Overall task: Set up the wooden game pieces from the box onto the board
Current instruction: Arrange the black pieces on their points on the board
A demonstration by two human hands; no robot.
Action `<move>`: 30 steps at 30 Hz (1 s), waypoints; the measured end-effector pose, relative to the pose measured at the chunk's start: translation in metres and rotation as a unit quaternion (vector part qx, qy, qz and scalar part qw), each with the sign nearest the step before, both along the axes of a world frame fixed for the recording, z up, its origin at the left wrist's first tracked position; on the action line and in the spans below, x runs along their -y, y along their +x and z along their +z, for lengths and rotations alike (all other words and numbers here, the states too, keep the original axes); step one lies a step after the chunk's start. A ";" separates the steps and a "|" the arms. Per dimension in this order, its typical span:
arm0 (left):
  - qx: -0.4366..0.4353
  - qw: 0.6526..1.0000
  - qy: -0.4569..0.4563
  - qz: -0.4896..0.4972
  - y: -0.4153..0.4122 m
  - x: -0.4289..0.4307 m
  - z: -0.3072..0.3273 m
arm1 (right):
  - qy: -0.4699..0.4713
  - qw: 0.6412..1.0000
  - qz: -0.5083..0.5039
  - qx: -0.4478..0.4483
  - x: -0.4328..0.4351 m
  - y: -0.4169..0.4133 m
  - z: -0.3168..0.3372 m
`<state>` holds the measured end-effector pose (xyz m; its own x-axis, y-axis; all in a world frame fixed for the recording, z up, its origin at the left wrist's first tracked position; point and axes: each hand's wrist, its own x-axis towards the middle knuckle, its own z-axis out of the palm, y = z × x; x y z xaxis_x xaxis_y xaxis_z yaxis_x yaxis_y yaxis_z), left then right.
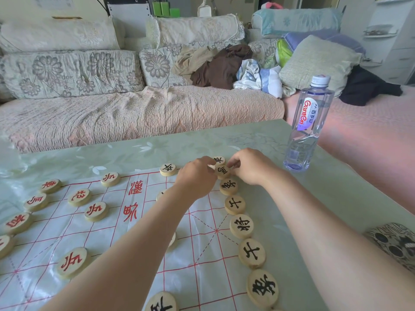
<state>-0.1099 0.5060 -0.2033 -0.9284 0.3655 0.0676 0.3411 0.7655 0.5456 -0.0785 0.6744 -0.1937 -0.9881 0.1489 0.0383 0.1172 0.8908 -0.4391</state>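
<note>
On the left side of the board, the red pieces lie flat on the line crossings. The board is a thin printed sheet spread on the counter, with some wrinkles in it.

Near the far edge of the board, the left hand has its fingers bent down, and the fingertips reach the left edge of one black-marked piece. I cannot tell if this hand grips the piece or only steadies it. The right hand comes from the other side and pinches the right edge of the same piece between thumb and fingers. The piece sits at the far end of the black row, which runs along the right border of the board toward the person.

The piece is a small wooden disc, so I judge it light, stiff and not fragile. Its flat faces are smooth, so the rim is the better place to hold it. The thin sheet may slide or crease if a piece is pushed over it; lifting and setting down seems safer.

Further right a water bottle stands on the counter.
</note>
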 end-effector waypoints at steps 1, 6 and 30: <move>0.003 1.000 -0.001 -0.004 0.000 -0.001 0.001 | 0.004 1.000 -0.003 0.003 -0.001 0.001 0.002; 0.000 1.000 -0.001 -0.013 -0.001 0.001 0.000 | -0.005 1.000 -0.013 -0.003 -0.005 0.001 0.002; -0.003 1.000 -0.007 -0.029 -0.011 0.003 -0.004 | -0.063 0.996 0.048 0.027 -0.008 -0.009 -0.003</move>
<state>-0.1212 0.5026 -0.2068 -0.9052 0.4196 0.0669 0.3879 0.7518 0.5332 -0.0872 0.6820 -0.1962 -0.9982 0.0530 -0.0291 0.0603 0.8369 -0.5441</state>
